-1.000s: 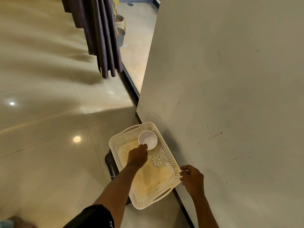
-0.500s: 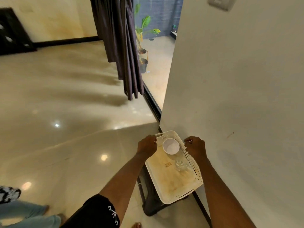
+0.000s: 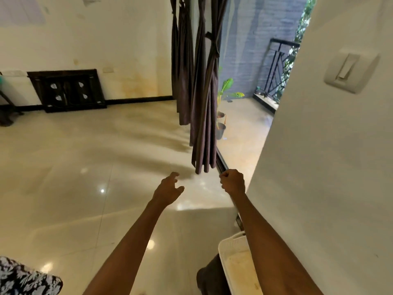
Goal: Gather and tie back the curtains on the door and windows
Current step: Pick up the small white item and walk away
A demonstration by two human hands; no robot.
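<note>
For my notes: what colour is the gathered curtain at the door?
The curtain is plain dark brown, seen in the head view.

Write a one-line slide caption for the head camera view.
Left hand open and right hand curled, both extended toward the tied dark curtain; white tray below.

The dark brown gathered fabric curtain (image 3: 203,124) hangs left of the white wall (image 3: 319,167); the white perforated plastic tray (image 3: 238,265) sits nearer, beside it.
</note>
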